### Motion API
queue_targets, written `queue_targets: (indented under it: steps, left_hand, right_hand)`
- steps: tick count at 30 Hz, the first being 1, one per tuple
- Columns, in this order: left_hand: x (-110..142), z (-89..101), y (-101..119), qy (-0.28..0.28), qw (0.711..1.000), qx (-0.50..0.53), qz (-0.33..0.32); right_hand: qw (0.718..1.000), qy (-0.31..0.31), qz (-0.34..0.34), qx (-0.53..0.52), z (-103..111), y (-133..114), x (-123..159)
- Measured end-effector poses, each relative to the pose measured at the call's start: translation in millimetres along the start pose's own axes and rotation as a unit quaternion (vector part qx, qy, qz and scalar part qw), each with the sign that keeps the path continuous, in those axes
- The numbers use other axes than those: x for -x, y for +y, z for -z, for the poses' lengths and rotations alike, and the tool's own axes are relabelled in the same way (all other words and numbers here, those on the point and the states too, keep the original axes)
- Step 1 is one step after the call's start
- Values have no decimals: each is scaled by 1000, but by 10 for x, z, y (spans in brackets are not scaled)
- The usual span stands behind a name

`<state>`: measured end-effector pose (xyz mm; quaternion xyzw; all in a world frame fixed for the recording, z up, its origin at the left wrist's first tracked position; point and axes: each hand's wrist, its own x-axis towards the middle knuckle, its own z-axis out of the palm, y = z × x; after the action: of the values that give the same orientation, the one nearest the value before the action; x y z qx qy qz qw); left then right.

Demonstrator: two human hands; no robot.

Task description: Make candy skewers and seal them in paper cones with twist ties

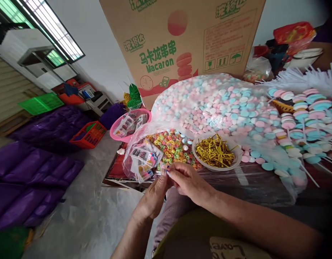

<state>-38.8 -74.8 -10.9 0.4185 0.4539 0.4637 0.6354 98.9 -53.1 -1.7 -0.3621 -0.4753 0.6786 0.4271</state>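
Above my lap, at the table's front edge, my two hands meet fingertip to fingertip. My left hand [154, 197] is closed in a pinch, thumb up. The fingers of my right hand [189, 181] are pinched against it. A tiny bit with dark and bluish colour shows between the fingertips, too small to name. Just beyond lies a heap of colourful ring-shaped candies [170, 142]. Printed clear packets [146, 158] lie to the left of them. On the right stands a clear round bowl [238, 158] of gold twist ties [216, 151].
A large clear bag of pastel discs [203, 104] covers the table behind, against a Macaron carton [160, 39]. Stacked discs on white sticks [314, 118] lie at right. A pink basket [147, 114] with packets sits at left. Purple bags [28, 180] and a red crate [94, 136] are on the floor.
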Motion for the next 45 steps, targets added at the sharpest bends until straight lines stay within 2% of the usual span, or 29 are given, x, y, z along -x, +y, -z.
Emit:
queue_targets:
  steps: [2, 4, 7, 11, 13, 15, 17, 19, 20, 23, 25, 26, 27, 28, 29, 30, 31, 32, 34, 36, 38, 39, 40, 42, 43, 44, 45]
  left_hand:
    - [0, -96, -38, -83, 990, 88, 70]
    - [-2, -173, -39, -107, 973, 165, 117]
    - [-34, -262, -8, -78, 965, 213, 131]
    - [-139, -284, 55, 10, 983, 156, 94]
    - [-181, -252, 78, 64, 988, 133, 39]
    - [-195, -246, 51, 70, 993, 92, 3]
    - [-181, -310, -61, 17, 1000, 6, 25]
    - [-146, -447, -249, -63, 991, -102, 67]
    - [-122, -532, -354, -102, 979, -152, 85]
    - [-68, -774, -611, -222, 926, -289, 102]
    - [-83, -870, -684, -302, 868, -387, 72]
    - [-112, -886, -691, -334, 837, -431, 51]
    - [-154, -880, -682, -352, 812, -465, 31]
    - [-205, -853, -663, -354, 800, -485, 13]
    - [-263, -808, -639, -341, 801, -493, -2]
    - [-322, -752, -615, -318, 810, -492, -15]
    - [-378, -693, -594, -289, 823, -489, -25]
    - [-423, -639, -578, -262, 833, -486, -33]
    - [-457, -570, -552, -221, 845, -486, -41]
    - [-396, -569, -519, -204, 852, -481, -38]
    - [-277, -611, -478, -193, 866, -459, -36]
    - [-222, -628, -457, -175, 879, -441, -50]
    - [-181, -626, -438, -160, 886, -430, -68]
    - [-147, -530, -400, -114, 885, -439, -105]
    - [-143, -428, -377, -77, 882, -449, -119]
    - [-136, -293, -351, -29, 879, -457, -131]
    - [-121, -133, -324, 26, 876, -461, -140]
  right_hand:
    - [998, -12, -43, -54, -5, 11, 20]
    - [995, -19, -69, -75, 3, 23, 37]
    - [995, -19, -96, -34, 15, 82, 69]
    - [986, -57, -157, 6, 146, 237, 90]
    - [988, -42, -138, 55, 299, 289, 107]
    - [993, 25, -74, 93, 453, 295, 173]
    - [995, 68, 6, 76, 536, 267, 284]
    - [997, 45, 58, 39, 534, 229, 380]
    - [996, 51, 68, 18, 523, 209, 409]
    - [982, 137, 84, -100, 620, 128, 501]
    - [962, 205, 112, -140, 878, 59, 709]
    - [955, 242, 123, -118, 1067, 36, 887]
    - [941, 305, 123, -81, 1285, 31, 1116]
    - [921, 377, 97, -8, 1519, 51, 1389]
    - [896, 430, 44, 101, 1751, 99, 1695]
    - [840, 491, -16, 231, 1965, 170, 2018]
    - [765, 529, -83, 358, 2147, 257, 2341]
    - [731, 544, -115, 397, 2290, 347, 2642]
    - [701, 532, -146, 451, 2463, 496, 3097]
    - [679, 512, -139, 507, 2526, 558, 3252]
    - [633, 493, -70, 593, 2499, 537, 3054]
    - [619, 476, -14, 624, 2436, 508, 2833]
    - [618, 462, 41, 635, 2327, 475, 2549]
    - [713, 365, 128, 585, 1954, 420, 1880]
    - [749, 296, 168, 569, 1702, 406, 1536]
    - [779, 201, 215, 554, 1428, 403, 1207]
    - [792, 104, 241, 551, 1150, 410, 902]
